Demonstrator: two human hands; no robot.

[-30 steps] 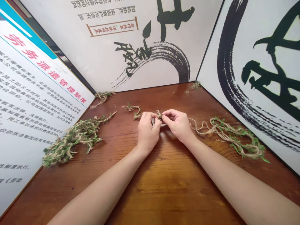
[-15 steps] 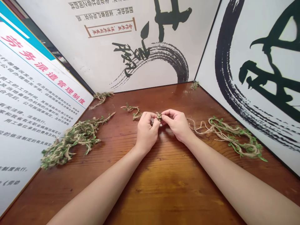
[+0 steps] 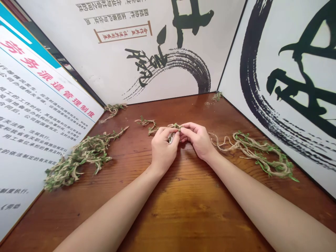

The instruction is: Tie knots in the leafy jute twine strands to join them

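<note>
Both my hands sit at the middle of a wooden table, fingertips nearly meeting. My left hand and my right hand pinch a short strand of jute twine with small green leaves, partly hidden by my fingers. To the left lies a large tangled heap of the leafy twine, and a looser length lies to the right. A small piece rests just beyond my left hand.
The wooden table ends against printed panels: a notice board in Chinese at left, calligraphy panels behind and right. Small twine scraps lie in the far corners.
My fingers have shifted on the strand, and more of it shows between them. The whole scene has slid slightly left in view. The twine on the table has not moved.
</note>
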